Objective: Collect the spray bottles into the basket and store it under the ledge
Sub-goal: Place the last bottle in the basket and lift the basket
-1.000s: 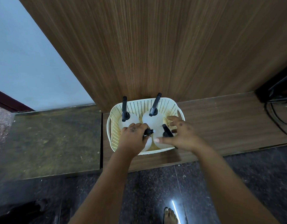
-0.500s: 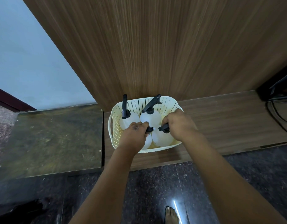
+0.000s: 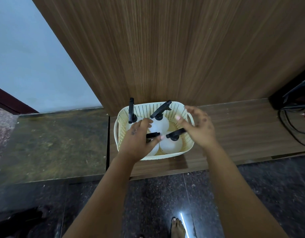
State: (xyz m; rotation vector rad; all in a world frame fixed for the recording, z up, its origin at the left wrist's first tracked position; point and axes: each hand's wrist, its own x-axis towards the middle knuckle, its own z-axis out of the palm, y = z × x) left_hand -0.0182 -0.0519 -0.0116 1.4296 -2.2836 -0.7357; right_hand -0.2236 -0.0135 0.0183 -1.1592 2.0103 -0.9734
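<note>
A cream perforated basket (image 3: 165, 105) stands on a low wooden step against the wood panel. Inside it are several white spray bottles with black trigger heads: one at the back left (image 3: 131, 109), one at the back middle (image 3: 160, 124), one at the front right (image 3: 170, 145). A front-left bottle (image 3: 153, 135) lies mostly under my left hand (image 3: 139, 140), whose fingers are stretched out over its head, not curled round it. My right hand (image 3: 199, 127) hovers over the basket's right rim, blurred, fingers spread and holding nothing.
The wooden step (image 3: 242, 131) runs to the right, where black cables (image 3: 292, 127) lie. A greenish stone slab (image 3: 50, 143) adjoins it on the left. Below is dark polished floor (image 3: 157, 200) with my bare foot (image 3: 177, 228).
My right hand has let go of the front-right bottle's head and lifted away to the right with its fingers spread. My left hand has loosened its grip on the front-left bottle's head.
</note>
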